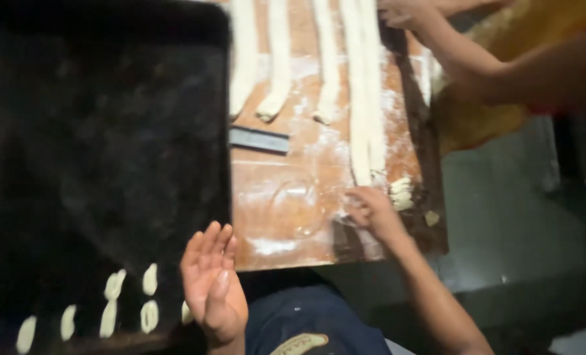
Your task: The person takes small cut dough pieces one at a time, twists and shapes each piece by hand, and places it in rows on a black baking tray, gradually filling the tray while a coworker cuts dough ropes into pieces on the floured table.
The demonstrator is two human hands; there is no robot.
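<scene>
My left hand (210, 279) is raised, palm open and fingers apart, at the near right corner of a large black baking tray (102, 131). Several small pale dough pieces (130, 304) lie in rows along the tray's near edge. My right hand (370, 209) rests on a floured wooden board (293, 197), fingers curled at the near end of long dough ropes (362, 92), beside several cut dough bits (401, 194). Whether it holds a piece is unclear.
More dough ropes (276, 59) lie lengthwise on the board. A flat metal blade (258, 139) lies by the tray's edge. Another person's hand (404, 13) and arm in an orange sleeve reach in at the far right. A grey floor lies to the right.
</scene>
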